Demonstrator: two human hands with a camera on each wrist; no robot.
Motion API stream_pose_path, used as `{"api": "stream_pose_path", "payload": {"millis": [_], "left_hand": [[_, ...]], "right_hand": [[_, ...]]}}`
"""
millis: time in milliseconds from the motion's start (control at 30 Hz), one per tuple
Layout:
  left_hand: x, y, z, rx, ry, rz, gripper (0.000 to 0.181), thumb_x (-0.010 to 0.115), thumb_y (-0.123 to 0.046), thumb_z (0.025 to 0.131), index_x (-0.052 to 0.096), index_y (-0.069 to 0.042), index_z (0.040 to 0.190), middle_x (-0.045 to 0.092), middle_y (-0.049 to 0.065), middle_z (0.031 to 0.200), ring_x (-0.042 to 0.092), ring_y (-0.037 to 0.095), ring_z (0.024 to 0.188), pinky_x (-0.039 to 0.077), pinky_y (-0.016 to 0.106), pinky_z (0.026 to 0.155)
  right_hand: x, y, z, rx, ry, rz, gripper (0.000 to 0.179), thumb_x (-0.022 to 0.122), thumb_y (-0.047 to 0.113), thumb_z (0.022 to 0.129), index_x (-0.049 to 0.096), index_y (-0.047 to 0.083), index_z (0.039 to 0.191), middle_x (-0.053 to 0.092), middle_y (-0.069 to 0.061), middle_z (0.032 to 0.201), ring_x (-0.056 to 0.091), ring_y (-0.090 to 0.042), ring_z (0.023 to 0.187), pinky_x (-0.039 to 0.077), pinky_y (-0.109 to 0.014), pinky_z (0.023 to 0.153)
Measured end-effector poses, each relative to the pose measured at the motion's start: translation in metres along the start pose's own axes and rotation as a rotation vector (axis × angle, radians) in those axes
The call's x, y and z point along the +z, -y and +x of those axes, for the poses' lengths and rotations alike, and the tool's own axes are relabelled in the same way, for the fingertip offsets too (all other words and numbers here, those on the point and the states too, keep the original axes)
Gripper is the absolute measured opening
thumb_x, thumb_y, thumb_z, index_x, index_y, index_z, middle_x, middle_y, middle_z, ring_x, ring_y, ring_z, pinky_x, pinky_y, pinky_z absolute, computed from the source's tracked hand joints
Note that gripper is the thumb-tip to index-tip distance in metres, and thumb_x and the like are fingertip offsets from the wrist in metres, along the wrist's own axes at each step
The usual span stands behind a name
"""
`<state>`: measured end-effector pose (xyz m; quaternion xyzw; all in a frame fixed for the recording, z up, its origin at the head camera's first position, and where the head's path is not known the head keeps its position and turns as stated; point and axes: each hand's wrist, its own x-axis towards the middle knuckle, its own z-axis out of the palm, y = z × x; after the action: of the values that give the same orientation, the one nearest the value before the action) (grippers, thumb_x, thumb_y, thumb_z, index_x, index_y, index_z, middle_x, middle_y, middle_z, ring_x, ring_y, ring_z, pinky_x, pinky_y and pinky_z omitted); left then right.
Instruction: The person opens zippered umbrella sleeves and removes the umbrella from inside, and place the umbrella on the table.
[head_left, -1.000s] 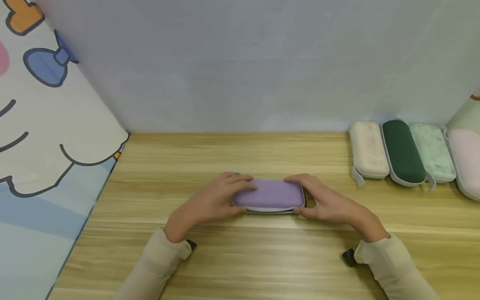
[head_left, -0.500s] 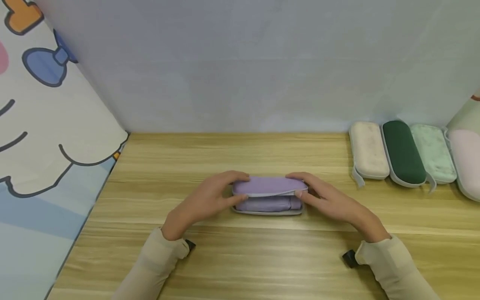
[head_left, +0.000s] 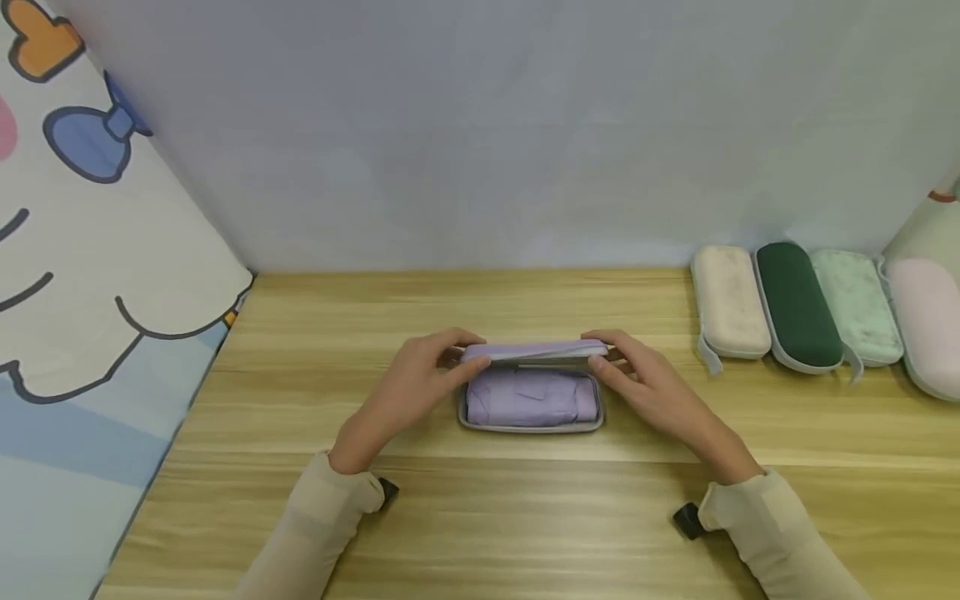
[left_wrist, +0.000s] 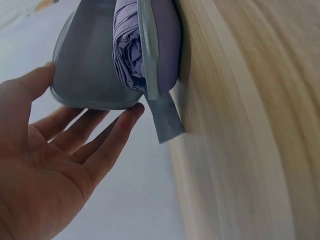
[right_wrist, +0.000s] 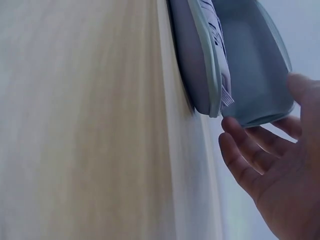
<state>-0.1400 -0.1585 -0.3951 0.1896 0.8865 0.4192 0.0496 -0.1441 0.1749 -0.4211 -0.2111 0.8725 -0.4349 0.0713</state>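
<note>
A lilac zip case with a grey rim lies open at the middle of the wooden table. Inside its base is a rolled lilac bundle of pleated fabric that looks like a folded umbrella. My left hand holds the raised lid at its left end, thumb in front and fingers behind. At the other end my right hand grips the lid the same way. Both wrist views show the lid's grey lining facing me. A grey pull tab sticks out beside the left fingertips.
Several other cases stand in a row at the back right: a cream case, a dark green case, a mint case and a pale pink case. A grey wall borders the table's far edge.
Both hands have lifted the lid's front edge up and back from nearly closed, uncovering the lilac bundle. The case base and the row of cases stay put.
</note>
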Motion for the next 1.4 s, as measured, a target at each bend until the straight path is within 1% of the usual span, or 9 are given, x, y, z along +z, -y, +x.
{"api": "stream_pose_path", "payload": {"millis": [133,233,367,467,633,733,1000,1200,1400], "left_hand": [[0.003,-0.001,0.006,-0.03,-0.066,0.0,0.039,0.061,-0.048,0.104,0.071,-0.019,0.129,0.074,0.0,0.125,0.074,0.019,0.107,0.06,0.042,0.094],[0.007,-0.002,0.011,-0.068,-0.132,0.014,0.042,0.059,-0.052,0.104,0.072,-0.02,0.127,0.075,0.0,0.122,0.076,0.019,0.103,0.061,0.043,0.09],[0.012,-0.004,0.017,-0.085,-0.232,0.032,0.039,0.06,-0.051,0.103,0.074,-0.021,0.124,0.077,0.001,0.116,0.077,0.021,0.097,0.062,0.042,0.083],[0.013,-0.004,0.02,-0.059,-0.27,0.05,0.038,0.06,-0.046,0.105,0.074,-0.018,0.127,0.077,0.004,0.116,0.078,0.02,0.093,0.061,0.039,0.076],[0.014,-0.001,0.021,-0.045,-0.266,0.081,0.037,0.057,-0.032,0.109,0.069,-0.013,0.138,0.077,0.01,0.118,0.06,0.013,0.06,0.044,0.028,0.056],[0.015,0.001,0.022,-0.055,-0.264,0.099,0.037,0.056,-0.026,0.109,0.066,-0.011,0.142,0.077,0.012,0.122,0.051,0.011,0.058,0.039,0.025,0.054],[0.016,0.001,0.026,-0.044,-0.304,0.067,0.06,0.062,-0.015,0.105,0.041,-0.013,0.161,0.07,0.015,0.134,0.078,0.025,0.087,0.062,0.039,0.074],[0.016,-0.005,0.023,-0.001,-0.366,0.102,0.054,0.067,-0.007,0.1,0.047,-0.006,0.151,0.063,0.015,0.134,0.072,0.029,0.103,0.062,0.042,0.085],[0.014,-0.029,0.013,0.101,-0.413,0.21,0.042,0.068,-0.004,0.098,0.058,-0.005,0.139,0.063,0.014,0.13,0.063,0.031,0.112,0.055,0.044,0.093]], "right_hand": [[0.003,0.0,0.0,0.0,-0.023,0.044,0.055,0.056,0.023,0.109,0.037,0.012,0.16,0.063,-0.021,0.137,0.068,-0.04,0.12,0.056,-0.057,0.099],[0.005,0.0,0.0,-0.026,-0.064,0.073,0.063,0.059,0.013,0.106,0.03,0.013,0.162,0.054,-0.021,0.146,0.068,-0.035,0.117,0.059,-0.043,0.095],[0.009,0.0,0.001,-0.143,-0.187,0.108,0.058,0.061,-0.003,0.1,0.037,0.003,0.153,0.041,-0.022,0.148,0.066,-0.02,0.108,0.055,-0.02,0.086],[0.01,-0.001,0.002,-0.228,-0.256,0.1,0.047,0.062,-0.012,0.096,0.049,-0.003,0.14,0.048,-0.021,0.136,0.063,-0.01,0.103,0.053,-0.015,0.083],[0.012,-0.005,0.002,-0.24,-0.219,0.054,0.05,0.063,-0.012,0.095,0.056,0.001,0.142,0.053,-0.016,0.139,0.064,-0.016,0.109,0.055,-0.018,0.085],[0.013,-0.007,0.002,-0.212,-0.168,0.039,0.058,0.063,-0.013,0.095,0.051,0.003,0.149,0.049,-0.017,0.148,0.063,-0.025,0.116,0.056,-0.022,0.088],[0.015,-0.002,0.002,-0.105,-0.012,0.019,0.061,0.061,-0.001,0.102,0.037,0.004,0.158,0.05,-0.024,0.147,0.07,-0.039,0.109,0.059,-0.049,0.095],[0.016,-0.001,0.001,-0.042,0.012,0.04,0.059,0.056,0.006,0.106,0.033,0.01,0.161,0.052,-0.025,0.145,0.069,-0.041,0.113,0.056,-0.055,0.098],[0.016,-0.002,0.0,-0.001,0.018,0.073,0.059,0.053,0.004,0.107,0.031,0.01,0.162,0.05,-0.026,0.149,0.066,-0.043,0.119,0.054,-0.058,0.101]]}}
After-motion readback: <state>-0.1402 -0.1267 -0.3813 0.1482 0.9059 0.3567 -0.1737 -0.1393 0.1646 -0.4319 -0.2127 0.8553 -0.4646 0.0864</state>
